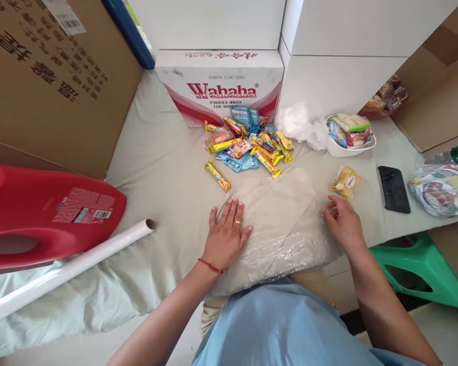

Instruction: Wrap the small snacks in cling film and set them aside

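Observation:
A sheet of clear plastic film (286, 229) lies spread over the cloth-covered surface in front of me, wrinkled and shiny along its near edge. My left hand (224, 233) rests flat on the film's left part, fingers stretched out, holding nothing. At the right edge of the film is my right hand (341, 221), its fingers loosely bent and the thumb apart from them, with nothing visible in it. Just beyond those fingers lies a yellow snack packet (345, 182). A yellow-wrapped snack bar (217, 176) lies past my left fingertips, beside a heap of wrapped snacks (248, 145).
A Wahaha water carton (221, 89) stands behind the heap. On the right are a white tub (351, 147) of packets, a black phone-like object (394, 189) and a plastic-wrapped bundle (440, 190). A red jug (49, 213) and a white roll (72, 269) occupy the left.

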`<state>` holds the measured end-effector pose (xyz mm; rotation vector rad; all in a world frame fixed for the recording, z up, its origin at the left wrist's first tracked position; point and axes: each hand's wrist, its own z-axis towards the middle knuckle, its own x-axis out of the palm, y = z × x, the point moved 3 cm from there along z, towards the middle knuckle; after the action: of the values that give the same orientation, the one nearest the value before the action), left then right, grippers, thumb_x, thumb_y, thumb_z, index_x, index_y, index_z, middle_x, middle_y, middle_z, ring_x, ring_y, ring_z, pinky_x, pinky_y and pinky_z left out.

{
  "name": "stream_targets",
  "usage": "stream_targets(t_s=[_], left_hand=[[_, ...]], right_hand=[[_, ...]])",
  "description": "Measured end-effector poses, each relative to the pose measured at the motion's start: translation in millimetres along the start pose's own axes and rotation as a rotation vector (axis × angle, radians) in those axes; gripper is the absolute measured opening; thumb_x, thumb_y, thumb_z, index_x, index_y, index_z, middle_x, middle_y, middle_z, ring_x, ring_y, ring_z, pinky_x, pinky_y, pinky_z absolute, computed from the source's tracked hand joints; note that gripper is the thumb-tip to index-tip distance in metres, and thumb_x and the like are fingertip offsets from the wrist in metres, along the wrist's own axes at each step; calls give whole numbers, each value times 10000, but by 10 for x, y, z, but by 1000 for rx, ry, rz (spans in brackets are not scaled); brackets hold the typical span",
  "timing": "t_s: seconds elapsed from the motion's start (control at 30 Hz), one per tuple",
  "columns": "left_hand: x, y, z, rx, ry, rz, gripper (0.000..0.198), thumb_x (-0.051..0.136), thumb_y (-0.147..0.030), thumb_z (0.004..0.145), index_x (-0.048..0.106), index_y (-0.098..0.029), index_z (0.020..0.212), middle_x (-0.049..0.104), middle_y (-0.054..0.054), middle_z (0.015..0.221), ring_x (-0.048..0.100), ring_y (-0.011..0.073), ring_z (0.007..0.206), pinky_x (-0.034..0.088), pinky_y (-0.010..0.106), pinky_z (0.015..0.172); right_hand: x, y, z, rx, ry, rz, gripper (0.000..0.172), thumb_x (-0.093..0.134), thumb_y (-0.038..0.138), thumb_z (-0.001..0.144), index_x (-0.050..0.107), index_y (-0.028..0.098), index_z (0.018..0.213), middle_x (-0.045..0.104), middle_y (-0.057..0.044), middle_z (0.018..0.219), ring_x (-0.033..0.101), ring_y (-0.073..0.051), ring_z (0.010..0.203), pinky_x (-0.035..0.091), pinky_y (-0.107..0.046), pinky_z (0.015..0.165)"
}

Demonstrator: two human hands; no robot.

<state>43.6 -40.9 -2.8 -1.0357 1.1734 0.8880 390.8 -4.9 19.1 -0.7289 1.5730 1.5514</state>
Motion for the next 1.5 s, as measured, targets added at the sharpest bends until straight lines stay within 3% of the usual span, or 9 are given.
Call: stream_targets(t_s=[0.13, 0.27, 0.37, 0.57, 0.73, 0.87, 0.97, 1.17, 1.5], left_hand=[[-8, -27, -36, -8, -7, 2, 697, 346, -489, 1062, 285, -83, 1625, 296, 189, 1684, 305, 315, 1571, 124, 617, 1280], [-33, -44, -16, -15, 0, 4, 670, 345, -489, 1061, 336, -107, 1612, 305, 168, 1683, 302, 307, 1573, 118, 602, 1288], [-40, -43, -16, -28, 3, -4, 668, 347, -504, 1060, 344, -128, 1611, 298, 145, 1690, 283, 289, 1582, 111, 590, 1296], [-45, -49, -15, -42, 35, -34, 688, 317, -530, 1059, 331, -129, 1618, 262, 117, 1705, 246, 270, 1595, 94, 593, 1300], [-33, -36, -13, -40, 34, -34, 694, 331, -526, 1055, 315, -131, 1625, 275, 124, 1703, 252, 283, 1593, 103, 605, 1296], [-30, -38, -16, -32, 24, -23, 696, 340, -518, 1053, 298, -136, 1633, 287, 136, 1700, 257, 284, 1590, 97, 598, 1297], [-35, -42, -16, -41, 25, -15, 692, 337, -524, 1053, 300, -148, 1633, 304, 129, 1698, 264, 280, 1587, 107, 590, 1298], [-50, -37, -16, -44, 22, -40, 694, 328, -553, 1053, 317, -163, 1626, 333, 121, 1690, 270, 273, 1584, 116, 591, 1299], [-51, -28, -16, -40, 17, -72, 670, 325, -531, 1057, 344, -157, 1613, 343, 135, 1684, 276, 273, 1582, 102, 586, 1300]], right_hand=[[-91, 374, 12, -253, -143, -109, 364, 508, 371, 992, 685, 181, 1246, 699, -165, 1164, 642, -304, 1072, 528, -517, 991], [160, 697, 3, -570, 124, -122, 445, 481, 359, 1040, 579, 202, 1445, 580, -147, 1487, 506, -294, 1391, 439, -508, 1161], [313, 509, 8, -624, 255, -216, 488, 485, 389, 1045, 546, 202, 1492, 465, -131, 1608, 409, -301, 1494, 403, -520, 1200], [134, 229, 291, -581, 214, -256, 409, 468, 374, 1040, 680, 164, 1320, 656, -163, 1378, 596, -312, 1279, 488, -505, 1091], [260, 1155, 731, -621, 248, -277, 364, 431, 324, 1049, 734, 179, 1189, 737, -123, 1154, 658, -277, 1088, 528, -400, 947], [723, 1971, 1053, -664, 402, -402, 348, 430, 287, 1042, 699, 242, 1258, 676, -97, 1324, 679, -257, 1108, 524, -343, 848], [1033, 2301, 1208, -641, 384, -493, 454, 412, 436, 1061, 599, 199, 1399, 609, -151, 1420, 681, -295, 1115, 525, -364, 833], [1302, 2437, 1358, -527, 355, -568, 861, 517, 710, 950, 393, 87, 1531, 527, -293, 1459, 674, -361, 1126, 526, -409, 876], [1293, 2573, 1481, -608, 356, -547, 540, 600, 522, 976, 565, 109, 1321, 679, -246, 1262, 689, -351, 1104, 519, -381, 891]])
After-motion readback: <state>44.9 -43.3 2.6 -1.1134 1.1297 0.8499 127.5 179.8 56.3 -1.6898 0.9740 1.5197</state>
